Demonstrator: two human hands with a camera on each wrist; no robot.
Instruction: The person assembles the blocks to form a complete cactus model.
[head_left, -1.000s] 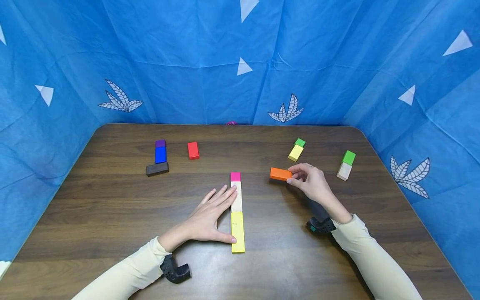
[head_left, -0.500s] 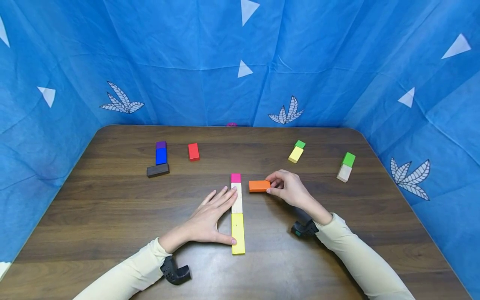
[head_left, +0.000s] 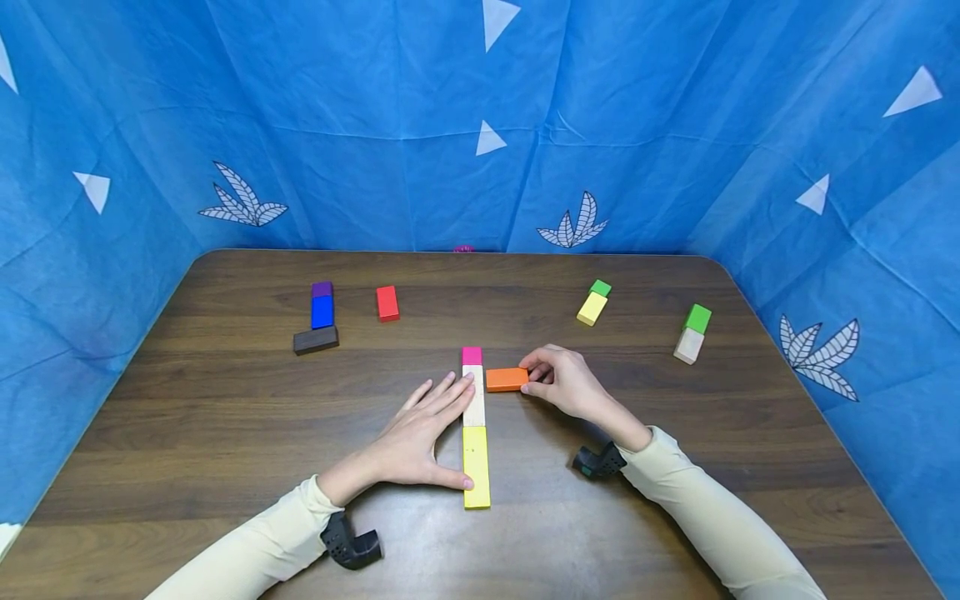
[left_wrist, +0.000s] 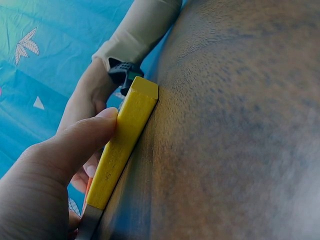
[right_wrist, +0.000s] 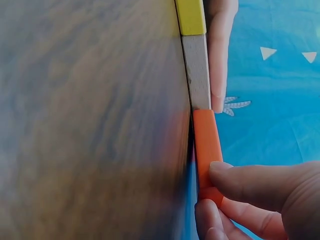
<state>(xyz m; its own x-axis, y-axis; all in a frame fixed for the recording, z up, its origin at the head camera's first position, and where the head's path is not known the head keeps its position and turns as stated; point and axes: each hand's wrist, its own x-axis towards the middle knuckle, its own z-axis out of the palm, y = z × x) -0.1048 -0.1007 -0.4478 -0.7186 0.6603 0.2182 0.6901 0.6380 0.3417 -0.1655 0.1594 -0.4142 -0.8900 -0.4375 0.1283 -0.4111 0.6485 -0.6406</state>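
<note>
Three blocks lie end to end in a column mid-table: pink at the far end, white in the middle, and long yellow nearest me. My left hand rests along their left side with fingers spread, fingertips on the white block and thumb on the yellow one. Between thumb and fingers, my right hand pinches the right end of an orange block. That block lies crosswise, its left end close beside the upper part of the white block; the right wrist view shows the thumb on its side.
At the back left are a purple block, a blue one, a dark brown one and a red one. Green and yellow blocks sit back right, with another green and a whitish block farther right.
My right hand has brought the orange block leftward and toward me, from well right of the column to close beside the white block. The left hand has stayed in place.
</note>
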